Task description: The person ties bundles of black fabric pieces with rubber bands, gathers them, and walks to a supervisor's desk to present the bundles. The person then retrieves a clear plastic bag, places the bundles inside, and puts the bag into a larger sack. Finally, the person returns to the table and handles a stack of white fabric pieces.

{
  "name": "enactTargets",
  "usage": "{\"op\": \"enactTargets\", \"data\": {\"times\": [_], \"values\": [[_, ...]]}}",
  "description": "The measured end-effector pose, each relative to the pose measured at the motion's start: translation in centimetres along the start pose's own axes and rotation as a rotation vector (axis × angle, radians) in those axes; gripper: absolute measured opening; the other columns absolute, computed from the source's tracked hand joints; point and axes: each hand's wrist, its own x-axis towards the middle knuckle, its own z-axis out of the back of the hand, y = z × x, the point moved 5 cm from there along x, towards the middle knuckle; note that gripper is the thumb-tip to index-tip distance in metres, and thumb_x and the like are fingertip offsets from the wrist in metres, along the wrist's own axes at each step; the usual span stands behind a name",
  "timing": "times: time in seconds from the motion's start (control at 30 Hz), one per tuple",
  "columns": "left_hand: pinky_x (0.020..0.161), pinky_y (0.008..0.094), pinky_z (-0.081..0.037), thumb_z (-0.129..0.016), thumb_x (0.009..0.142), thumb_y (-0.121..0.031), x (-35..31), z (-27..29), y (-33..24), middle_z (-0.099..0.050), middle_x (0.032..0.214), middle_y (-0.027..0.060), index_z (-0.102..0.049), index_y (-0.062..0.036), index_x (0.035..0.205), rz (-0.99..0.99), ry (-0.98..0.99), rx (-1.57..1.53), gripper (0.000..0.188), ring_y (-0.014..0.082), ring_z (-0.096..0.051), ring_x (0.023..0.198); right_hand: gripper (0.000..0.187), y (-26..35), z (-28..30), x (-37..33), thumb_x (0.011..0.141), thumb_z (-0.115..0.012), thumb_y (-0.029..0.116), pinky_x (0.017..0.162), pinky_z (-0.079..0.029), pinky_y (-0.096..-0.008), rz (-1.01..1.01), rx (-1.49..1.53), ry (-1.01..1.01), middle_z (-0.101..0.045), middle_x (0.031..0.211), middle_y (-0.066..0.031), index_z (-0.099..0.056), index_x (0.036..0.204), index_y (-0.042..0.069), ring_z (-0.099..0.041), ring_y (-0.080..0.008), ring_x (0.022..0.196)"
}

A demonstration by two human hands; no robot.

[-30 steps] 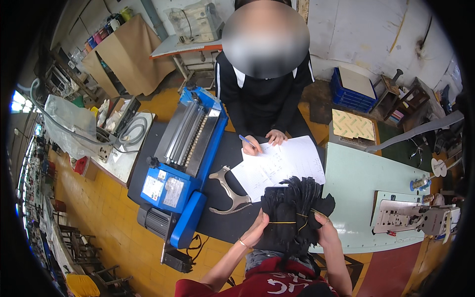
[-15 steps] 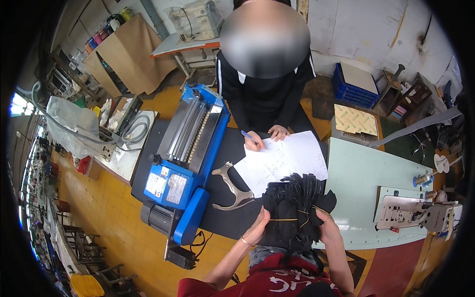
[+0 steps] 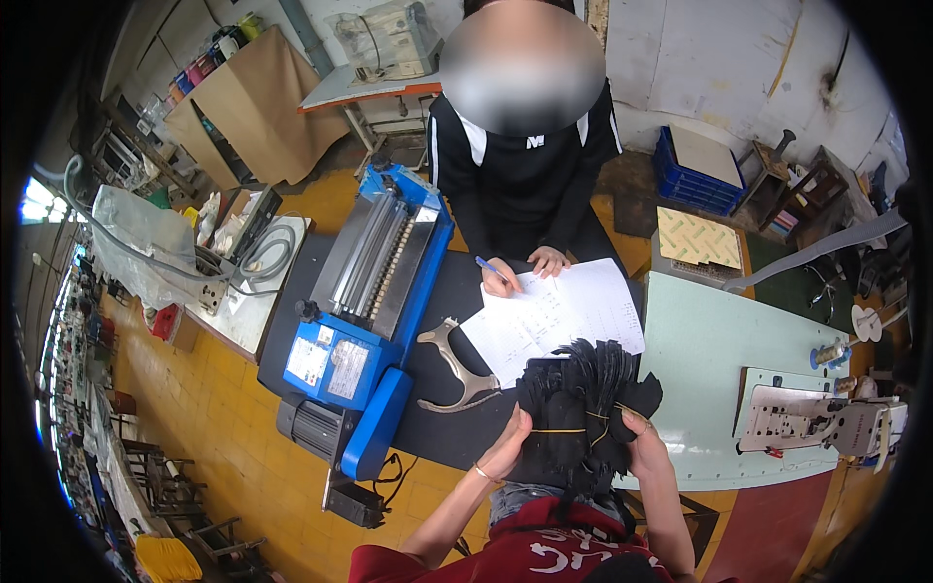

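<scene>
My left hand (image 3: 506, 444) grips the left side of a thick bundle of black cut pieces (image 3: 562, 437), thumb on top. Yellow bands cross the bundle, and its far edge is frayed into strips. My right hand (image 3: 645, 449) closes round the right side of the same bundle, its thumb near a band. The fingers beneath are hidden. Just beyond lie sheets of white paper (image 3: 573, 313) with handwriting, partly covered by the bundle. Across the table, another person's hand (image 3: 500, 280) holds a blue pen (image 3: 485, 264) over the paper; their other hand (image 3: 549, 261) rests on the sheets.
Left of the papers, a blue roller machine (image 3: 374, 282) stands on the black tabletop (image 3: 437, 428) beside a curved metal bracket (image 3: 457, 369). On the right, a pale green table (image 3: 700, 389) carries a sewing machine (image 3: 816, 423). Blue crates (image 3: 692, 175) are stacked behind.
The person opposite has raised their head and upper body a little, so more of their chest shows. Both my hands and the black bundle stay almost where they were.
</scene>
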Motion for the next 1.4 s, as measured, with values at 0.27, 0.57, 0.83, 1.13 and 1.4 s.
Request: {"op": "enactTargets", "data": {"times": [0.27, 0.57, 0.83, 1.13, 1.4], "values": [[0.117, 0.0327, -0.004, -0.032, 0.096, -0.061, -0.2, -0.1, -0.5, -0.001, 0.157, 0.0175, 0.010, 0.0081, 0.146, -0.077, 0.028, 0.037, 0.095, 0.0223, 0.001, 0.146, 0.048, -0.1, -0.4, -0.1, 0.085, -0.066, 0.014, 0.096, -0.047, -0.0361, 0.010, 0.007, 0.022, -0.061, 0.121, -0.0108, -0.052, 0.127, -0.002, -0.060, -0.0227, 0.109], [0.117, 0.0319, -0.004, -0.032, 0.096, -0.061, -0.4, 0.0, -0.5, -0.002, 0.157, 0.0172, 0.008, 0.0070, 0.147, -0.057, 0.024, 0.017, 0.094, 0.0226, 0.002, 0.146, 0.047, 0.0, -0.4, 0.0, 0.084, -0.066, 0.014, 0.097, -0.047, -0.0355, 0.005, -0.008, 0.008, -0.061, 0.121, -0.0104, -0.053, 0.127, -0.002, -0.060, -0.0226, 0.110], [0.117, 0.0326, -0.003, -0.032, 0.096, -0.061, -0.3, -0.5, -0.5, 0.000, 0.157, 0.0172, 0.009, 0.0070, 0.146, -0.051, 0.001, 0.025, 0.094, 0.0229, 0.003, 0.146, 0.051, 0.0, 0.4, 0.0, 0.082, -0.068, 0.017, 0.098, -0.046, -0.0366, -0.008, -0.034, -0.034, -0.061, 0.122, -0.0105, -0.052, 0.128, -0.002, -0.059, -0.0230, 0.110], [0.117, 0.0332, -0.002, -0.033, 0.094, -0.064, 0.3, 0.1, 0.1, 0.004, 0.157, 0.0202, 0.014, 0.0100, 0.144, -0.048, 0.036, 0.024, 0.101, 0.0245, 0.006, 0.145, 0.053, -0.2, 0.4, 0.1, 0.083, -0.068, 0.017, 0.098, -0.045, -0.0362, 0.009, -0.019, -0.013, -0.060, 0.123, -0.0097, -0.050, 0.130, -0.001, -0.058, -0.0227, 0.112], [0.115, 0.0355, -0.021, -0.038, 0.095, -0.060, 0.8, 1.9, 2.9, -0.011, 0.156, 0.0056, 0.000, -0.0113, 0.153, 0.072, -0.100, -0.013, 0.085, 0.0177, -0.017, 0.142, 0.052, -0.4, 0.7, 0.2, 0.083, -0.068, 0.018, 0.097, -0.045, -0.0367, -0.015, -0.016, -0.015, -0.060, 0.122, -0.0092, -0.051, 0.129, 0.000, -0.058, -0.0228, 0.111]]}}
